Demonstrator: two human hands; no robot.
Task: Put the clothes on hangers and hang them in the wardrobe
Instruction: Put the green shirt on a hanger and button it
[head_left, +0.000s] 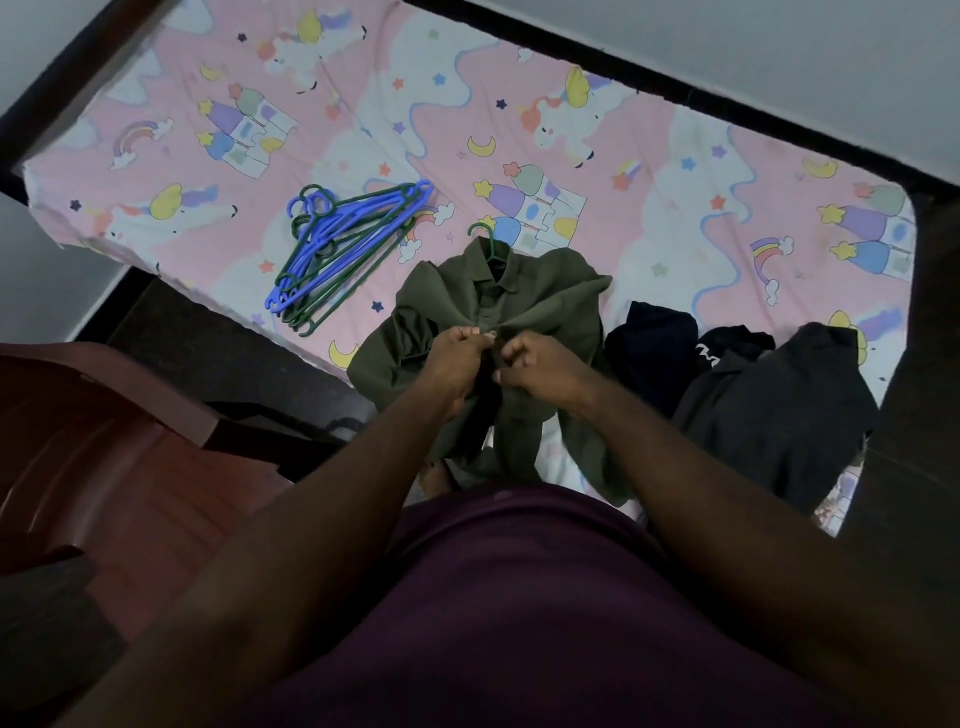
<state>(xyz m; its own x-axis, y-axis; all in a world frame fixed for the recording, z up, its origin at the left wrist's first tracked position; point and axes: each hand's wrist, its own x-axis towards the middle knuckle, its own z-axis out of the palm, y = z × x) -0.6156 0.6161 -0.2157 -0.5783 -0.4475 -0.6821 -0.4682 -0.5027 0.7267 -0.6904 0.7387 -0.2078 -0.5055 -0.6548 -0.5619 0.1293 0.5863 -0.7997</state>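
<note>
you stood at the edge of the bed (675, 171), which was covered with a pink sheet printed with unicorns, castles, moons and rainbows. the olive green shirt (498, 296) lay on the sheet right in front of you, already on a green hanger (485, 239) whose hook came out above the collar. a small dark label sat inside the collar, but it was too small to read.

your left hand (457, 364) pinched the shirt front at the button line, with the fingers curled on the cloth. your right hand (535, 364) pinched the other edge of the front just beside it, also with curled fingers, so both hands were grasping the shirt and almost touching each other at a button.

to the left of the shirt, the pile of spare hangers (343, 249) lay on the sheet, blue and green ones stacked together, apart from the shirt. to the right of the shirt, the dark clothes (753, 384) were heaped near the edge of the bed. one black piece among them showed a bit of white print, but i cannot read it.

a reddish brown plastic chair (104, 441) stood at your left side, beside the bed. you wore a dark purple shirt (519, 597).
</note>
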